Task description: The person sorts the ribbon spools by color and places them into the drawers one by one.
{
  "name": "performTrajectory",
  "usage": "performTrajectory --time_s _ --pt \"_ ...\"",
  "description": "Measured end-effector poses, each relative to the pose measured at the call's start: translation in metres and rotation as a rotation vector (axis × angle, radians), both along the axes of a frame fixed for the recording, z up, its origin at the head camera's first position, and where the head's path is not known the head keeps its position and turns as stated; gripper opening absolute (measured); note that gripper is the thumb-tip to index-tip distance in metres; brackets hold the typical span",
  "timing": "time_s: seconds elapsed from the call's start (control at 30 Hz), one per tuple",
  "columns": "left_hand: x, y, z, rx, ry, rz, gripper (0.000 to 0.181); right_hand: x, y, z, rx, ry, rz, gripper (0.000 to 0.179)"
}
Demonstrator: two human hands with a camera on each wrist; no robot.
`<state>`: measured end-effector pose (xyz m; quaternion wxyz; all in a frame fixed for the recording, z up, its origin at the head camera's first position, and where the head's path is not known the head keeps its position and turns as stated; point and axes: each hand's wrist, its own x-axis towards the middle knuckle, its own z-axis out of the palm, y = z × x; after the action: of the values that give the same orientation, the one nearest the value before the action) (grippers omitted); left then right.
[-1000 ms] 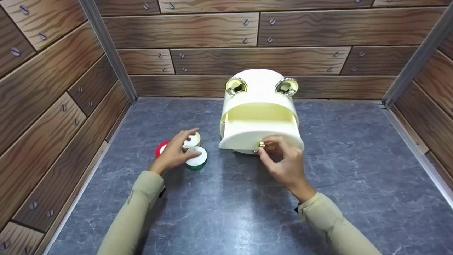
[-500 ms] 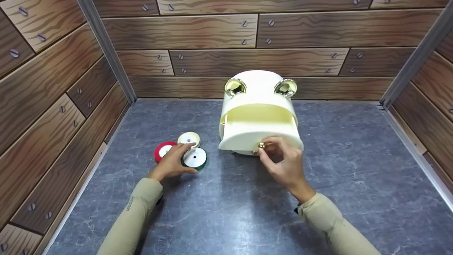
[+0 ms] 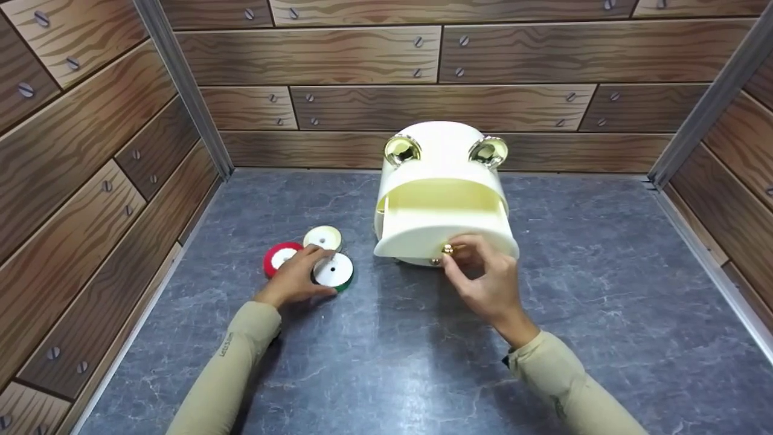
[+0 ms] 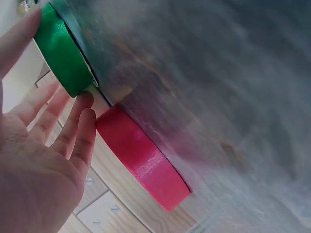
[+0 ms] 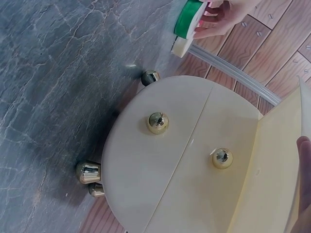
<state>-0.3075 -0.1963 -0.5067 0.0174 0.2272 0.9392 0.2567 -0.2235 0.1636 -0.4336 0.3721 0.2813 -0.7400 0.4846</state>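
Note:
In the head view, my left hand [image 3: 297,278] spans a spool of green ribbon [image 3: 333,270], its thumb on the near side and fingers on the far side. The left wrist view shows the thumb and fingertips at the green ribbon [image 4: 63,53]. Beside it lie a red ribbon spool [image 3: 281,256] and a cream ribbon spool [image 3: 323,237]. To the right, my right hand [image 3: 486,281] pinches the gold knob [image 3: 447,249] of a drawer [image 3: 410,240], which is pulled out from a cream rounded cabinet [image 3: 444,136]. The drawer's visible inside holds nothing.
Two gold round ornaments [image 3: 402,149] sit on the cabinet top. Lower down, the right wrist view shows two more gold knobs [image 5: 158,123] and gold feet [image 5: 89,172]. Wood-patterned walls [image 3: 362,54] bound the grey marbled table [image 3: 374,362] on the left, back and right.
My left hand has come down from above the spools and closed around the green ribbon spool. My right hand keeps its pinch on the knob, and the drawer stays pulled out.

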Motion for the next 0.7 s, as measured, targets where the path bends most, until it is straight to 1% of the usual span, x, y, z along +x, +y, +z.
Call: performTrajectory --time_s 0.1,0.2,0.4,0.57,0.7 --pt "-0.0002 0.0017 0.0004 -0.018 0.001 -0.017 0.083 0.0008 -0.0002 0.0005 -0.007 -0.014 0.003 0.023" --pt "-0.0009 0.0043 0.0015 -0.027 -0.015 -0.024 0.084 0.0007 -0.0002 0.0004 -0.015 -0.024 0.003 0.022" --pt "-0.0021 0.0062 0.0026 -0.011 -0.044 -0.027 0.081 0.0004 -0.0004 -0.0009 -0.012 -0.017 0.006 0.021" --pt "-0.0027 0.0078 0.0038 -0.012 -0.049 -0.034 0.078 0.0004 -0.0009 -0.0005 -0.016 -0.017 0.004 0.022" --pt "-0.0032 0.0098 0.0055 -0.016 -0.052 -0.025 0.076 0.0001 -0.0004 -0.0002 -0.009 0.003 0.005 0.023"
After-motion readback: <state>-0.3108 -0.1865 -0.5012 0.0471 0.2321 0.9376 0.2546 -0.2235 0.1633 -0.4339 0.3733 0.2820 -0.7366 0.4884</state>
